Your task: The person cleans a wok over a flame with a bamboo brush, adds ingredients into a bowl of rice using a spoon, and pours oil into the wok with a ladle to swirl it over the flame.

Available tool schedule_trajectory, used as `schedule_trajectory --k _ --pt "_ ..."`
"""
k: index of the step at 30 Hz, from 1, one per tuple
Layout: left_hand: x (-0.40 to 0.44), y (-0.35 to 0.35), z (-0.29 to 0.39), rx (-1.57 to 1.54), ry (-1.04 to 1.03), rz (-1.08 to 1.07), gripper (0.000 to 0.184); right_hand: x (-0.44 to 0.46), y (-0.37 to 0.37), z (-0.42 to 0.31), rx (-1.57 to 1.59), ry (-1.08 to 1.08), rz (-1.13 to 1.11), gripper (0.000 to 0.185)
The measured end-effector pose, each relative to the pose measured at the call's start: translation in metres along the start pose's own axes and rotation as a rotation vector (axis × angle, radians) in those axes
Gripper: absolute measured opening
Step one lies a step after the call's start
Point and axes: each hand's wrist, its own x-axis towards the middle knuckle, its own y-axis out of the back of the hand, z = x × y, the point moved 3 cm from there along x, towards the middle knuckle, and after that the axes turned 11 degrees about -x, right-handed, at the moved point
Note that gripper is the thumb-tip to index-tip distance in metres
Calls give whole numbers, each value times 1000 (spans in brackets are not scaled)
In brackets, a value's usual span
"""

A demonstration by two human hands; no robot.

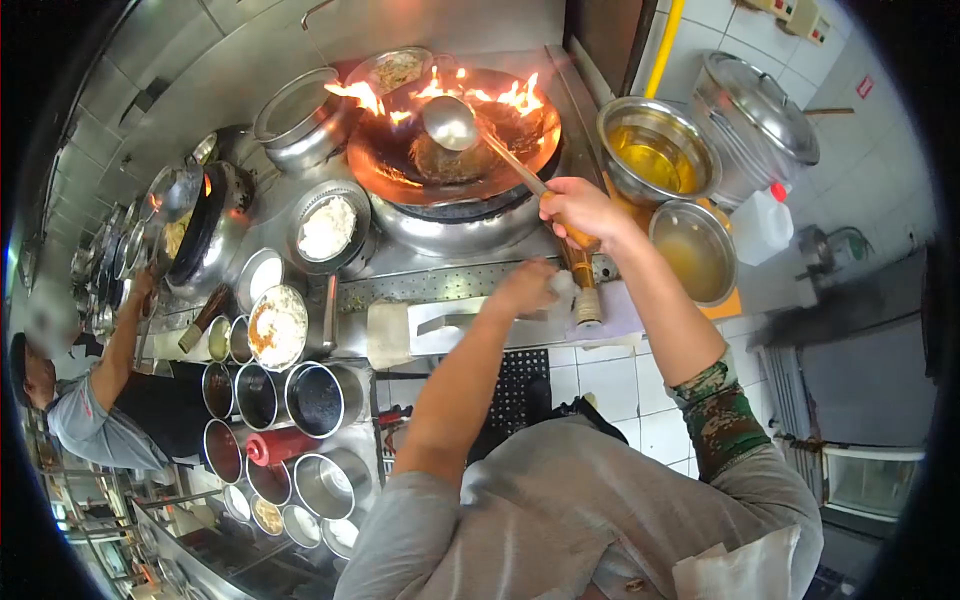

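A ladle (pixel 450 124) with a wooden handle is held over the wok by my right hand (pixel 582 212), whose fingers wrap round the handle's end. Flames rise along the far rim of the large wok (pixel 455 190), and something dark lies in its middle. Nearer the counter's front edge, my left hand (pixel 527 288) is closed beside a whitish cloth (pixel 562 286), partly hidden; whether it grips the cloth is unclear. Just right of that hand lies a bundled brush-like tool (pixel 585 290) with a pale band.
A pot of yellow oil (pixel 660 150) and a strainer pot (pixel 693 252) stand at right, near a white jug (pixel 762 225). Seasoning pots (pixel 315 400) and a red bottle (pixel 280 445) are at lower left. A co-worker (pixel 110 400) works at another wok (pixel 210 225) on the left.
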Motion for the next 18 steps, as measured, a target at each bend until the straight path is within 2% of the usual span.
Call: schedule_trajectory --k 1,2,3,4,5,6,7,8,9,10,11,12,13,14,15,16,18 --pt "-6 5 18 -40 -13 107 41 6 0 -1 -203 40 35 20" --pt "-23 17 29 -95 -2 277 40 0 0 -5 -208 45 36 20" --pt "-46 34 38 -149 9 447 40 -11 4 -11 -358 31 91 21" --pt "-79 54 41 -162 92 606 40 -23 8 -13 -503 15 147 22" --pt "-121 65 31 -184 153 787 38 -32 11 -10 -469 -9 111 23" --pt "-169 72 1 -382 432 920 31 -42 14 -10 -471 -8 107 23" --pt "-202 98 21 -400 408 967 25 -51 14 -9 -294 -7 72 23" --pt "-242 83 -25 -357 590 1118 20 -59 10 -11 -115 -8 33 23" --pt "-263 69 -49 -350 730 1190 20 -66 4 -19 36 -24 29 9" --pt "-262 50 -67 -347 737 1198 20 -61 0 -17 34 -24 19 9" --pt "-252 25 -82 -314 773 1155 21 -50 -3 -12 224 -26 -34 8" --pt "-238 4 -83 -283 807 1112 23 -42 -7 -8 412 -28 -86 7" --pt "-211 -1 -55 -391 792 1022 24 -33 -13 -7 458 -15 -64 5" --pt "-182 -7 -24 -498 778 932 25 -27 -18 -8 449 -16 -72 5" --pt "-160 -23 -14 -280 694 775 31 -19 -22 -11 412 -11 -25 5" --pt "-142 -67 -39 -406 742 670 36 -10 -24 -13 376 2 23 5" --pt "-107 -77 12 -295 575 517 39 10 -18 -4 255 35 19 7"
